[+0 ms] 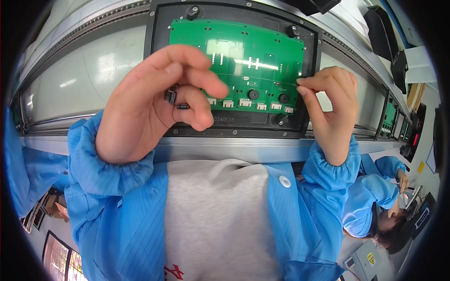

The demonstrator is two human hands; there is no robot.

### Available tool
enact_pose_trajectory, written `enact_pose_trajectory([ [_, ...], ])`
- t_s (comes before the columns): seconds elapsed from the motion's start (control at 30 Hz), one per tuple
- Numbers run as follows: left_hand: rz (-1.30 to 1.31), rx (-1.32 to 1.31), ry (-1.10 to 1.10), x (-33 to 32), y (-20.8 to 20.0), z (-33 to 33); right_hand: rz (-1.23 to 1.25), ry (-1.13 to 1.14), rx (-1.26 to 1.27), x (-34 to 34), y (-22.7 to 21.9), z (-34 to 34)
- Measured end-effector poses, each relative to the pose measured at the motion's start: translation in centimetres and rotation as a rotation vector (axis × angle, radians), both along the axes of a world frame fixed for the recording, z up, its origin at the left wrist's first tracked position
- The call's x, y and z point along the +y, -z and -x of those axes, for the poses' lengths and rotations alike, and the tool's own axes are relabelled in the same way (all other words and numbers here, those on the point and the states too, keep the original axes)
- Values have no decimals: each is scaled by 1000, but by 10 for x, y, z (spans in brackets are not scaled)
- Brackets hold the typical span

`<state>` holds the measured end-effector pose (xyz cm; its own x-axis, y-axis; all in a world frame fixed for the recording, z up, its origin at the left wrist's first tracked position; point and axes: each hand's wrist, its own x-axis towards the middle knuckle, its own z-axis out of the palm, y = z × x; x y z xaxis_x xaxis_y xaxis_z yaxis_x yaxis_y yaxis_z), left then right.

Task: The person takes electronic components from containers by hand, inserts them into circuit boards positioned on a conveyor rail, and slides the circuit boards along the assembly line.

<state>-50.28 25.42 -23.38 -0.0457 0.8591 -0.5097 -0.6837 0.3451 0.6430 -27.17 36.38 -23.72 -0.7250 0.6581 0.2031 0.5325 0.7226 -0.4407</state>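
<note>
A green circuit board [229, 47] lies in a black carrier frame [161, 28]. White connectors [244, 102] line its near edge, with two round black buzzers [253, 94] just behind them. My left hand [145, 93] hovers over the board's left part, palm turned up and fingers curled. Several small black cylindrical capacitors [171, 96] rest in those curled fingers. At the right edge of the board, my right hand [333, 91] pinches with thumb and forefinger. Whatever is between those fingertips is too small to make out. The left hand hides part of the board's left side.
The carrier sits between metal conveyor rails [197, 152] that run left and right. More green boards [389, 114] stand farther along at the right. A co-worker in a blue sleeve [375, 187] is at the lower right. Black equipment [386, 37] is at the upper right.
</note>
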Motion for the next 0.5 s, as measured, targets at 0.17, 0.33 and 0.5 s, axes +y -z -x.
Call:
enact_pose_trajectory([
  [0.17,-156,-99,32,-13,4,12,-1,-13,-70,-16,12,4],
  [0.33,-204,-149,-45,-20,13,16,-46,-17,-120,-21,15,11],
  [0.5,-244,-105,-21,-25,10,15,-60,-6,-134,-22,15,12],
])
